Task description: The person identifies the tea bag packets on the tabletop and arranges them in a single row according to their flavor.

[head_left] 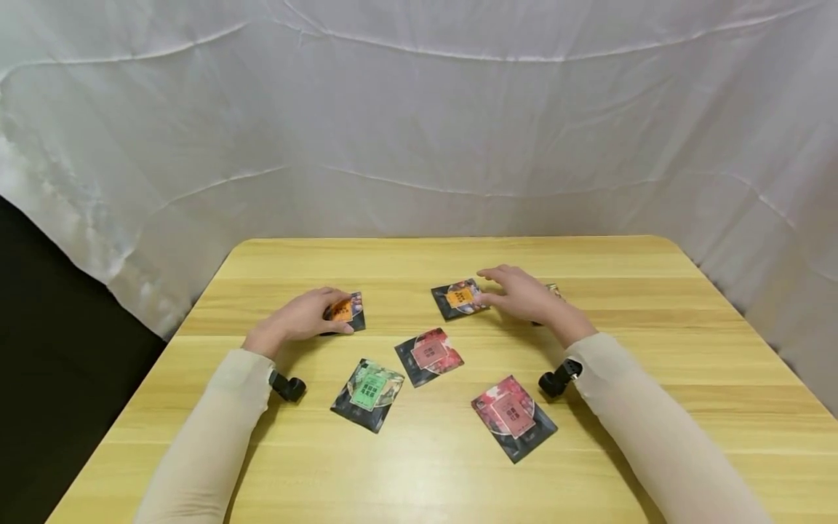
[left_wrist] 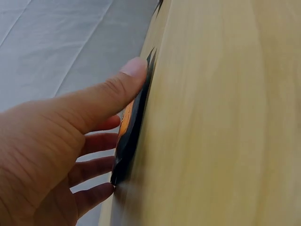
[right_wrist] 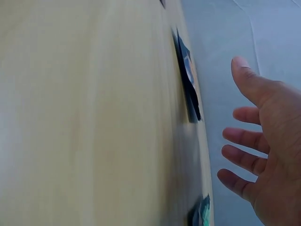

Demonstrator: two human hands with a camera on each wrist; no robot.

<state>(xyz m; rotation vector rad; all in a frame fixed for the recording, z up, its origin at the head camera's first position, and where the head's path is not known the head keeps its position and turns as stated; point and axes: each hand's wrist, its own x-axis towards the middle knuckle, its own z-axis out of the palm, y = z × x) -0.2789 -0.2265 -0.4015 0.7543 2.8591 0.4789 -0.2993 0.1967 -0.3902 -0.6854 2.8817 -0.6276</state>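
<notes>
At the left back of the table, my left hand (head_left: 305,313) spans a dark packet with an orange label (head_left: 343,311). The left wrist view shows the thumb against its near edge and the fingers along the far side of the packet (left_wrist: 131,127), which lies low against the tabletop. My right hand (head_left: 524,293) hovers over the table, fingers apart and nothing held. Its thumb overlaps the right end of another orange-labelled packet (head_left: 460,298); the right wrist view has this packet (right_wrist: 188,77) apart from the hand (right_wrist: 277,136). Under the right hand, a further packet (head_left: 553,290) is mostly hidden.
A pink-labelled packet (head_left: 428,356) lies mid-table, with a green-labelled one (head_left: 368,394) nearer to the left and another pink one (head_left: 514,418) nearer to the right. Behind the wooden table (head_left: 419,480) hangs a pale curtain (head_left: 419,124).
</notes>
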